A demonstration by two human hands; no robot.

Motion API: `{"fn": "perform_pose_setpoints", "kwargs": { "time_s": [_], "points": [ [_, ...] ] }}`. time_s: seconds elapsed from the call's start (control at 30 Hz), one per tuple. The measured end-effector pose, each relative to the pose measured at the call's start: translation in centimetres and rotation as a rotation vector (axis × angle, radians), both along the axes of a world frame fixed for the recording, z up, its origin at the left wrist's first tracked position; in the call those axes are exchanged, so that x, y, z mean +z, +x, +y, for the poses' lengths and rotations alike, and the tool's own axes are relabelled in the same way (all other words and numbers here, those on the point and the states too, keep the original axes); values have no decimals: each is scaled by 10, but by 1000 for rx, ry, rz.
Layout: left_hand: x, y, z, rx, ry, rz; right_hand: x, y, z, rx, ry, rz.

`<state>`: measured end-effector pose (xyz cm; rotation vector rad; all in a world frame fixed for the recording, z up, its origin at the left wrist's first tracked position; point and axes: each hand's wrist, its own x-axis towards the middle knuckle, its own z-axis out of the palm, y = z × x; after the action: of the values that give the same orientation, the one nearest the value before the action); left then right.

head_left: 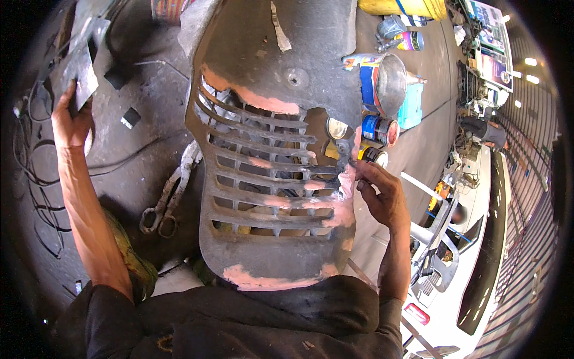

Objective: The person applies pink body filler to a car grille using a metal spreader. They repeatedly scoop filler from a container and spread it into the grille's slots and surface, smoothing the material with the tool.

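Observation:
A dark grey plastic vehicle grille panel (257, 248) with slatted openings lies lengthwise in front of me, its near end against my shirt. Pink filler patches (344, 203) cover parts of its slats and edges. My left hand (73, 122) is out at the far left, closed on the lower end of a thin, bent grey sheet (87, 82). At the panel's right edge, my right hand (385, 194) has its fingers and thumb drawn together against the pink filler. Whatever lies between those fingertips is hidden.
Several cans stand along the panel's right side, among them an open metal tin (391, 84) and a blue-labelled can (381, 130). Large scissors-like handles (164, 215) lie left of the panel. Black cables (36, 149) coil at far left. A white vehicle (472, 239) stands at right.

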<state>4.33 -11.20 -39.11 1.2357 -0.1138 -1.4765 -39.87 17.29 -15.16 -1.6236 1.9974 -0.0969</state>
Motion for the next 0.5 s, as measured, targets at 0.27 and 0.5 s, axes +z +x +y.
{"fn": "perform_pose_setpoints", "kwargs": {
  "time_s": [0.27,0.5],
  "points": [
    [-12,11,-25,105,17,167,-5,-27,23,-480,-58,-221],
    [15,-9,-54,205,-32,298,-24,-28,95,-664,299,-107]
  ]
}}
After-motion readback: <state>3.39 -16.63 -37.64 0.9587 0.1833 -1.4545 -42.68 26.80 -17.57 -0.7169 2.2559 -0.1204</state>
